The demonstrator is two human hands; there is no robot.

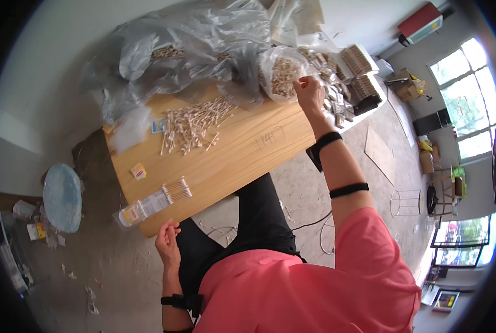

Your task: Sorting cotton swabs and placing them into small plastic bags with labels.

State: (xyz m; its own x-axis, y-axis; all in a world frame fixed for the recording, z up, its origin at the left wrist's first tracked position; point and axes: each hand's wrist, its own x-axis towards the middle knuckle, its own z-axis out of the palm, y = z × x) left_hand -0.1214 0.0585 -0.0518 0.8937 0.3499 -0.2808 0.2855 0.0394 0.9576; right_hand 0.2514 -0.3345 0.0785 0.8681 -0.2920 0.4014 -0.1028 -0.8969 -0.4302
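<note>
Head view: a clear plastic bag (284, 75) of pale wooden pieces lies open at the table's (248, 150) far edge, the right hand (309, 91) pinching its rim at 3 o'clock. At the near edge, the left hand (167, 241), fingers loosely curled, sits just below a clear packet of cotton swabs (153, 203); loose swabs (195, 125) lie between.

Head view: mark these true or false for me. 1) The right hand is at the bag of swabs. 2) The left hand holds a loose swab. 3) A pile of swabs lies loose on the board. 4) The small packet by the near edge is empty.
1) True: the right hand reaches into the clear bag.
2) False: the left hand rests at the wooden board edge, holding nothing visible.
3) True: the swab pile.
4) False: the small packet has swabs sticking out.
</note>
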